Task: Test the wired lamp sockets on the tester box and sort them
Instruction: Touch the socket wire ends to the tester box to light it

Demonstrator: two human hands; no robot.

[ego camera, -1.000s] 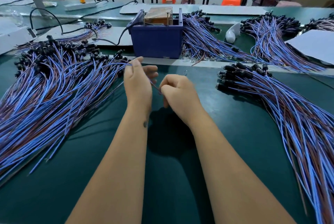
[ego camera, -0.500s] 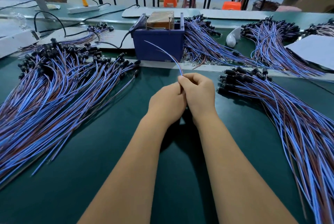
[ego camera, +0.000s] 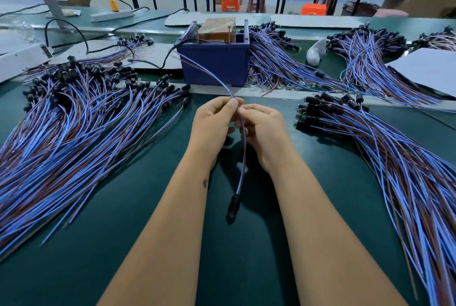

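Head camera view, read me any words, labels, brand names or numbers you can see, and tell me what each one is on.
No readable text anywhere in this view.
Tester box: plain blue walls, no label showing.
Brown block inside the box: surface too blurred to show any print.
White sheet at right: looks blank.
Packages on the far tables: too small and blurred to read.

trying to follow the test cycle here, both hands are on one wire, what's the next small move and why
Probably carry the wire's free tips forward onto the tester box. Both the left hand and the right hand pinch one wired socket by its lead; the socket hangs toward the person and the free end already arcs toward the box, short of it.
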